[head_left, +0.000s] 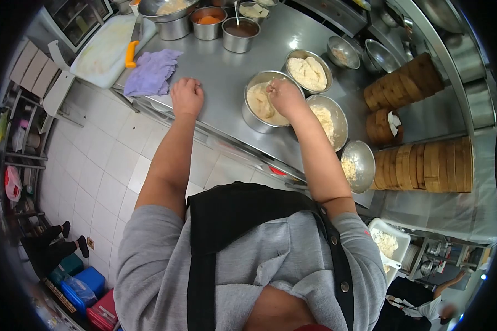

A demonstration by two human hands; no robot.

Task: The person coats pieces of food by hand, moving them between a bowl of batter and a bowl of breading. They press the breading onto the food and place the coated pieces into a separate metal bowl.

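My right hand [286, 95] is over a round steel pot [246, 113] holding a pale, dough-like mixture [262, 102]. Its fingers are curled together at the mixture, with pale bits at the tips; what they grip is hidden. On the front edge of the steel counter [215, 83] rests my left hand [186, 96], closed in a loose fist with nothing visible in it. A crumpled purple cloth [153, 71] lies just left of that hand. Another steel pot [309, 74] of pale mixture stands right beside the first.
Steel bowls [364, 165] with pale crumbs stand at right, near stacked bamboo steamers [425, 165]. Behind are a pot of brown liquid [241, 36] with a spoon and a pot of orange food [208, 22]. An orange-handled knife [131, 54] lies by a white cutting board [107, 52].
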